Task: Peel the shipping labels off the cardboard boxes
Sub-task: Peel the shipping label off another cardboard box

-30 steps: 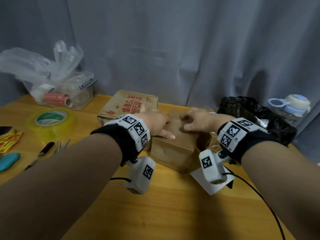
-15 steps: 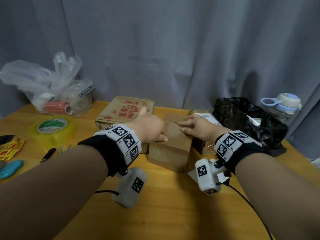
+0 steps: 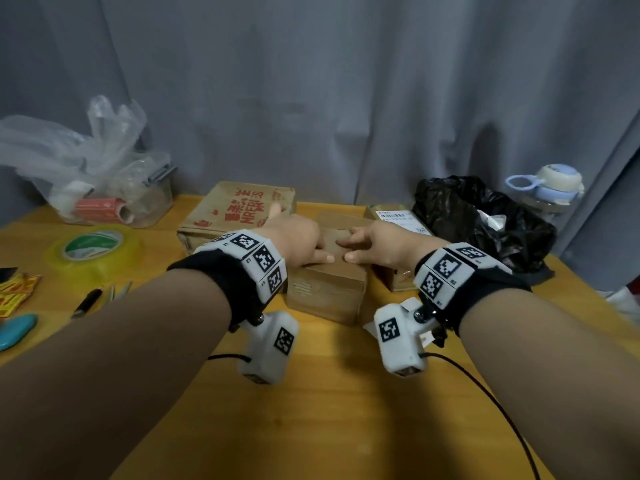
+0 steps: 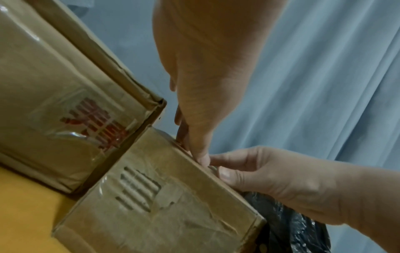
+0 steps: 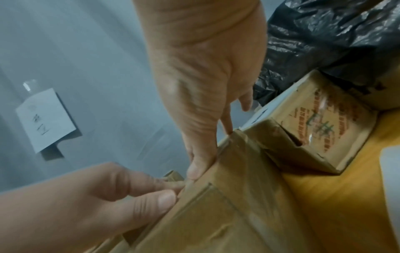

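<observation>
Cardboard box (image 3: 329,292), small and tape-wrapped, sits mid-table (image 3: 346,410); I see my left hand (image 3: 294,242) and right hand (image 3: 384,245) resting on its top, fingers nearly straight, thumbs at the near edge, gripping nothing. Any label there is hidden.

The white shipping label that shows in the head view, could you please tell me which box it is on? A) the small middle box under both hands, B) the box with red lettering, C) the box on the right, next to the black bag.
C: the white shipping label lies on top of the right box, beside the black bag; the middle box shows only bare cardboard and tape.
</observation>
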